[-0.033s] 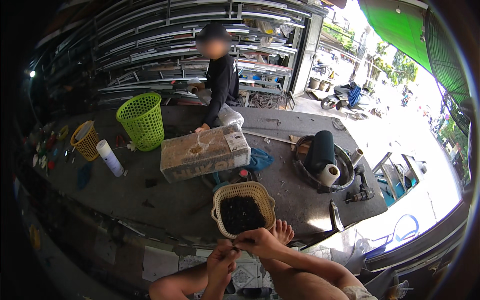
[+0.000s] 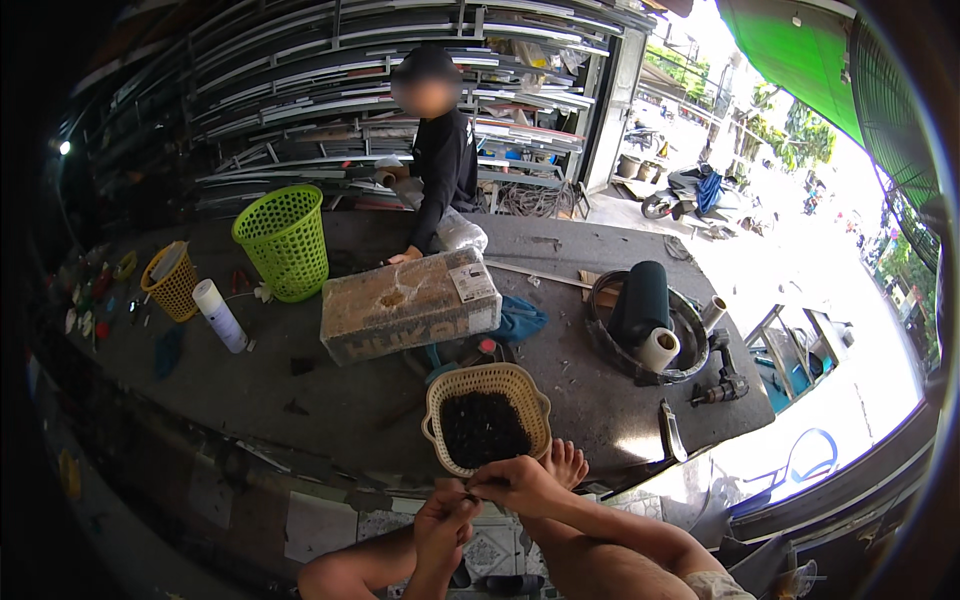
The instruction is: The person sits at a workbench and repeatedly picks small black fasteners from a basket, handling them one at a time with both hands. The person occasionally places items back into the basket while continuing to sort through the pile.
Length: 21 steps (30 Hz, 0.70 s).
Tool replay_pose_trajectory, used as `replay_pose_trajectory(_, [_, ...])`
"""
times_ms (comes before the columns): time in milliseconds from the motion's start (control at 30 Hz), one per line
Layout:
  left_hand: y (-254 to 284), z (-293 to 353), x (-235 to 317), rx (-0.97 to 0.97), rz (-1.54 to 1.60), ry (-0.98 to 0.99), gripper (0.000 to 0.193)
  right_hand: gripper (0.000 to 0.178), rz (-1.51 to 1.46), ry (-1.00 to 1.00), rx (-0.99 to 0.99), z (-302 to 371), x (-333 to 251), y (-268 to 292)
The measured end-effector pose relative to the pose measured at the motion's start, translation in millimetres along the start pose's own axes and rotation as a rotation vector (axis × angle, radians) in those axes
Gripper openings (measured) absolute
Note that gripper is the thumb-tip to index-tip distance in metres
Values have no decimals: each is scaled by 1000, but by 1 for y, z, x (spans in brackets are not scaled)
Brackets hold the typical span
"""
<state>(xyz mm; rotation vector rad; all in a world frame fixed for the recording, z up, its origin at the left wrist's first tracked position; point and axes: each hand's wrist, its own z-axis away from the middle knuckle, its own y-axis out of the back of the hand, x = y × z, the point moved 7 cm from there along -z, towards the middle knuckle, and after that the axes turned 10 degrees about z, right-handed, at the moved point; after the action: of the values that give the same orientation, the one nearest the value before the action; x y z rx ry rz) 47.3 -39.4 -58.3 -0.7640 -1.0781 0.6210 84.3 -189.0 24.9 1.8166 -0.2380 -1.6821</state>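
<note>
My left hand [image 2: 441,524] and my right hand [image 2: 522,485] meet just below the near rim of a cream plastic basket [image 2: 430,425]. Both are closed, fingertips pinched together around a small dark piece [image 2: 471,497] too tiny to name. Inside the basket lies a heap of small black pieces [image 2: 485,425]. My bare foot [image 2: 566,464] rests on the table edge against the basket's right side.
Behind the basket lies a plastic-wrapped cardboard box [image 2: 410,305], touched by a co-worker's hand [image 2: 406,256]. Left stand a green basket [image 2: 285,245], a yellow basket [image 2: 172,283] and a white spray can [image 2: 219,316]. Rightward are film rolls [image 2: 641,305], a drill [image 2: 722,378] and a knife [image 2: 672,430].
</note>
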Motion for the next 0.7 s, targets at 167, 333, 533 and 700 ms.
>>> replay_pose_trajectory(167, [-4, 2, 3, -13, -25, -24, 8, 23, 0, -6, -21, 4, -3, 1])
replay_pose_trajectory(333, [-2, 2, 2, 6, -29, -36, 11, 21, 30, 16, -35, 4, -5, -2])
replay_pose_trajectory(533, [-6, 3, 1, 39, -59, -19, 13, 15, 166, 133, 101, 8, -12, -4])
replay_pose_trajectory(700, [-9, 4, -4, 52, -38, 3, 20, 16, 348, 222, 121, 11, -21, -8])
